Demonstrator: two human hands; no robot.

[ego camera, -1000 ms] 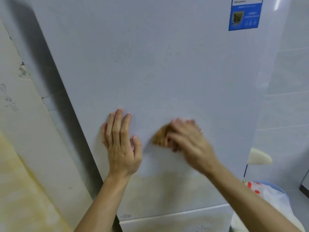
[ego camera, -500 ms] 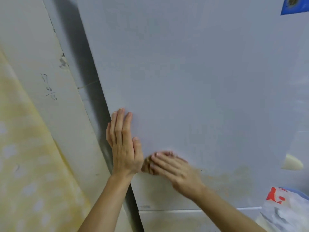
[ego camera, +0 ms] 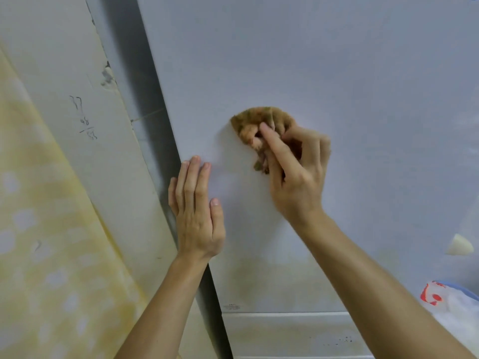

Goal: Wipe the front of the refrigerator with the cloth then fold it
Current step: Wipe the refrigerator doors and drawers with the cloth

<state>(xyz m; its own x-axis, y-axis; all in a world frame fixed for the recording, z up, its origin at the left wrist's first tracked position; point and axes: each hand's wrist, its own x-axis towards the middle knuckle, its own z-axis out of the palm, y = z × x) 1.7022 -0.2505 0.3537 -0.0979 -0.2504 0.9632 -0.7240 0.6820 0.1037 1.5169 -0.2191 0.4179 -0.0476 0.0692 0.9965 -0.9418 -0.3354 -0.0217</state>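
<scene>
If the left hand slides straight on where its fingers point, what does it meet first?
Nothing, as far as the picture shows: the left hand points up the bare white refrigerator door; the crumpled brown cloth lies off to its right.

A bunched brown cloth (ego camera: 261, 125) is gripped by the right hand (ego camera: 298, 174) and pressed against the pale refrigerator door (ego camera: 350, 73), while the left hand (ego camera: 197, 216) is laid flat, fingers straight, near the door's left edge, with a red-printed plastic bag (ego camera: 451, 304) seen at lower right.
</scene>
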